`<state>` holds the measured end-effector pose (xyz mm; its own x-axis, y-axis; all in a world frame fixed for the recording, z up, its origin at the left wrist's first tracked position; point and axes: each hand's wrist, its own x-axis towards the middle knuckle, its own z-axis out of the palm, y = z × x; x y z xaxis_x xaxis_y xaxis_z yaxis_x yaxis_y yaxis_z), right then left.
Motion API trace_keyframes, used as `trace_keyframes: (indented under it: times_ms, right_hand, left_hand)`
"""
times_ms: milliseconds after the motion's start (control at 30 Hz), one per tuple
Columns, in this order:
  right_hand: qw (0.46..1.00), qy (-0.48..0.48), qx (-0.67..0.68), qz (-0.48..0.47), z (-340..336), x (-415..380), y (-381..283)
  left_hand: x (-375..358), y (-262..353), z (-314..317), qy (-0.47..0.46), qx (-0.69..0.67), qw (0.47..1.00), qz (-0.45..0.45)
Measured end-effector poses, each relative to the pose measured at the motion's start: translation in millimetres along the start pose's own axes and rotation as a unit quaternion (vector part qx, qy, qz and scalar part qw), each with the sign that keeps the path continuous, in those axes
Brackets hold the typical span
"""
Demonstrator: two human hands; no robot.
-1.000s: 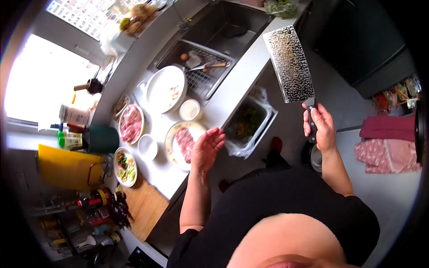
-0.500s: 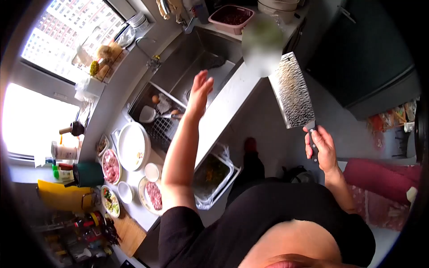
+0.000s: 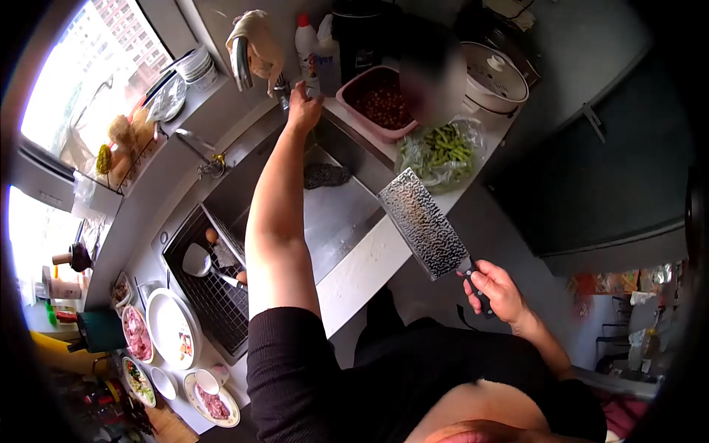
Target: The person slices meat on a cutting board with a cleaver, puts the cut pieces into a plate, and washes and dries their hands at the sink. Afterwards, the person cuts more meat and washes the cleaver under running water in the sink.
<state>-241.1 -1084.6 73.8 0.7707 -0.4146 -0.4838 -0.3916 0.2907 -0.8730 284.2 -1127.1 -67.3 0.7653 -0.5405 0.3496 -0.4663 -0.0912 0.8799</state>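
My right hand (image 3: 493, 288) grips the dark handle of a cleaver (image 3: 428, 225). The blade has a rough, dimpled-looking surface and points up and left, past the counter's front edge. My left hand (image 3: 303, 111) reaches over the back of the steel sink (image 3: 336, 214), right beside the base of the faucet (image 3: 282, 92). Its visible fingers are spread apart, and it overlaps the faucet area. A cloth (image 3: 262, 48) hangs over the faucet. Down in the basin, near its back wall, lies a dark scouring pad (image 3: 326, 176).
Behind the blade are a bag of green beans (image 3: 447, 151) and a pink basin of reddish-brown pieces (image 3: 377, 100). A lidded white pot (image 3: 495, 77) stands farther back. At lower left are a drying rack (image 3: 207, 288), white plates (image 3: 168, 325) and a plate of meat (image 3: 214, 406).
My left hand has moved forward across the sink to the faucet. The cleaver has swung toward the counter in my right hand. The view has shifted toward the back right counter.
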Motion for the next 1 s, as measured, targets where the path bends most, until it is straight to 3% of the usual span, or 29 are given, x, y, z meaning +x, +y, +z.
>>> trace_keyframes:
  times_ms: [100,133,167,233,300,333,433,500,533,600,700,767,800,833,900,967,1000]
  right_hand:
    - [1.0,-0.011,0.016,0.008,-13.0,21.8,-4.8]
    - [1.0,-0.016,0.022,0.014,-18.6,31.1,-7.2]
    - [0.999,-0.04,0.016,0.013,-26.4,49.2,-15.0]
    - [0.998,-0.039,0.019,0.037,-34.3,62.7,-19.9]
    - [0.997,-0.063,0.012,0.031,-39.2,78.0,-23.5]
    - [0.997,-0.067,0.013,0.032,-41.4,86.0,-28.1]
    - [0.995,-0.09,0.008,0.035,-48.5,105.9,-42.1]
    - [0.993,-0.116,0.002,0.037,-50.8,127.0,-53.1]
    - [0.991,-0.125,0.027,0.046,-52.8,135.3,-52.4]
    - [0.986,-0.153,0.025,0.067,-52.0,153.9,-60.4]
    - [0.979,-0.177,0.014,0.1,-41.9,182.5,-68.8]
    - [0.969,-0.211,0.014,0.124,-30.1,201.7,-74.9]
    - [0.968,-0.214,0.001,0.134,-22.8,211.6,-77.8]
    - [0.965,-0.225,-0.008,0.135,-13.1,222.4,-81.2]
    - [0.958,-0.239,-0.003,0.158,7.4,246.2,-86.3]
    - [0.937,-0.295,0.013,0.188,27.7,284.8,-85.7]
    - [0.921,-0.311,0.054,0.228,41.2,302.0,-87.2]
  left_hand:
    - [-18.4,57.8,-11.9,-0.024,-0.092,0.994,-0.052]
    - [10.2,-18.0,2.3,0.007,0.016,0.998,0.054]
    - [8.0,-34.6,5.0,0.039,0.085,0.995,0.038]
    - [-7.4,0.2,-8.6,-0.04,0.137,0.99,0.017]
    - [-13.1,-34.3,1.4,0.019,0.047,0.999,0.003]
    - [-23.5,-11.5,-6.9,-0.006,-0.023,0.999,-0.024]
    - [-54.9,-21.7,-4.9,0.073,-0.108,0.989,-0.064]
    - [-85.8,25.6,-20.4,0.122,-0.277,0.919,-0.251]
    - [-93.8,19.4,-26.6,0.189,-0.323,0.879,-0.297]
    - [-99.0,4.0,-42.2,0.318,-0.452,0.767,-0.325]
    - [-90.6,-2.4,-49.2,0.379,-0.422,0.739,-0.364]
    - [-86.3,6.9,-47.1,0.361,-0.415,0.748,-0.371]
    - [-87.0,21.8,-44.3,0.353,-0.357,0.778,-0.377]
    - [-81.7,10.8,-34.7,0.386,-0.386,0.746,-0.382]
    - [-81.1,7.1,-34.7,0.34,-0.347,0.788,-0.378]
    - [-90.2,18.4,-44.0,0.328,-0.172,0.855,-0.364]
    - [-97.8,17.1,-51.0,0.258,0.075,0.912,-0.309]
